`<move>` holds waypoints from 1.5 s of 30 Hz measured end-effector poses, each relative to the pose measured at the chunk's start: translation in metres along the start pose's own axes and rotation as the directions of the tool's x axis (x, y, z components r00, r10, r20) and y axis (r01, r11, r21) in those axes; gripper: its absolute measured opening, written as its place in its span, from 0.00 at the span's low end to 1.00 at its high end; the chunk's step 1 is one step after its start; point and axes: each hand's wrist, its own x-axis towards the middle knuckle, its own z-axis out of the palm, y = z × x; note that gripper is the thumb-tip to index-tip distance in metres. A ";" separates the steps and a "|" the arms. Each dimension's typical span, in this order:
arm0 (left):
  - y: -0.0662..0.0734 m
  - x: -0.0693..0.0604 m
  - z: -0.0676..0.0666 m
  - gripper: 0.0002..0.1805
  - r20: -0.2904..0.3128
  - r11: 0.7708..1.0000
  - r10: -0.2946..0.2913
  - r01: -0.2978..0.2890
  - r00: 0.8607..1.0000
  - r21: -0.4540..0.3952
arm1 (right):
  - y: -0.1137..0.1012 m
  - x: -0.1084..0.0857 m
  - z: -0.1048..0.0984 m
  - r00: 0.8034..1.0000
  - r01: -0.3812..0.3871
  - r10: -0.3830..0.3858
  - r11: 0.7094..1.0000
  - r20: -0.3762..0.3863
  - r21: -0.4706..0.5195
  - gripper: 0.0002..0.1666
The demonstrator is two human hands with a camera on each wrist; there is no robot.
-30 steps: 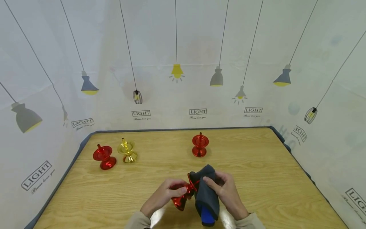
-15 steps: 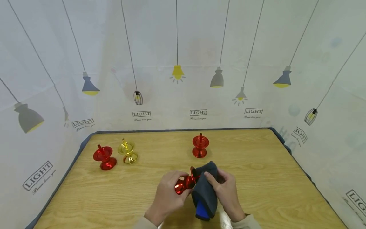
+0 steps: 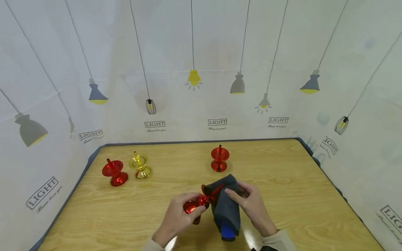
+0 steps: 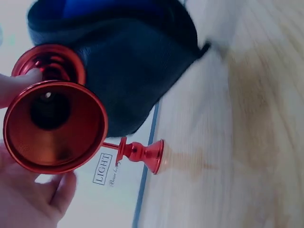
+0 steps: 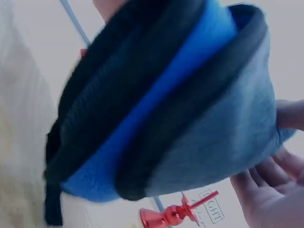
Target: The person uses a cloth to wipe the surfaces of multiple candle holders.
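My left hand (image 3: 176, 217) grips a shiny red candle holder (image 3: 191, 207) by its stem and base, tilted with the spike end up and to the right. In the left wrist view the hollow underside of its base (image 4: 71, 147) faces the camera. My right hand (image 3: 252, 207) pinches a folded cloth (image 3: 226, 208), dark grey outside and blue inside, between thumb and fingers. The cloth touches the holder's dish end, and the red spike lies against a fold of it. In the right wrist view the cloth (image 5: 209, 137) hides the held holder.
Standing upright at the back middle of the wooden table (image 3: 298, 181) is another red candle holder (image 3: 219, 164). At the left stand a red candle holder (image 3: 117, 176) and a gold one (image 3: 142, 169). A lamp-printed white curtain (image 3: 176, 52) rises around the table.
The held candle holder's base swung up and then back left with my left hand. Its spike now shows against the cloth. The cloth shifted slightly in my right hand; the standing holders stayed put.
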 end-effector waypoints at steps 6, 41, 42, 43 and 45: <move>0.005 0.003 -0.003 0.12 -0.166 0.987 -0.124 0.105 0.978 -0.122 | -0.002 -0.002 -0.001 0.988 0.098 -0.099 0.995 -0.122 -0.008 0.21; -0.007 0.005 -0.007 0.17 0.472 0.585 0.030 0.368 0.881 -0.723 | 0.017 -0.004 0.032 0.616 0.763 -0.782 0.560 0.097 -0.323 0.24; -0.006 0.006 -0.008 0.18 0.469 0.605 0.020 0.363 0.883 -0.709 | 0.018 -0.004 0.032 0.607 0.766 -0.788 0.547 0.100 -0.338 0.24; -0.004 0.005 -0.008 0.20 0.455 0.646 -0.009 0.352 0.890 -0.677 | 0.018 -0.003 0.031 0.598 0.768 -0.795 0.530 0.106 -0.359 0.24; 0.000 0.006 -0.008 0.21 0.392 0.762 -0.079 0.309 0.916 -0.568 | 0.019 -0.002 0.030 0.573 0.777 -0.810 0.490 0.124 -0.396 0.18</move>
